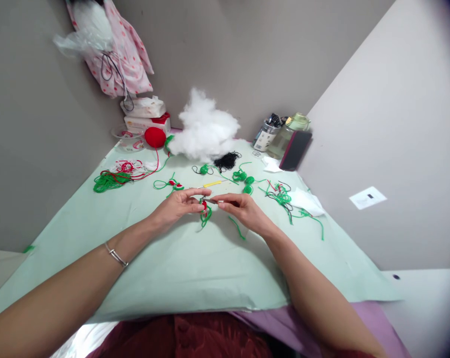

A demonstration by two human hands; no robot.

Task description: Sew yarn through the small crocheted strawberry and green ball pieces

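Observation:
My left hand (185,203) pinches a small red, white and green yarn piece (205,205) above the middle of the table, and a green loop dangles below it. From the right, my right hand (237,206) closes on a thin dark tool (210,200) whose end reaches the yarn piece. The fingertips hide part of both. Just beyond the hands lies a yellow-handled hook (212,184). A small red and green piece (175,185) rests to the left of it. A loose green strand (236,227) lies nearer me.
White stuffing (206,127) is heaped at the back, beside a red yarn ball (155,137). Green yarn (111,181) lies left; yarn scraps (282,196) lie right. A phone (295,150) leans against a bottle (280,140) at back right. Black yarn (227,160) sits before the stuffing.

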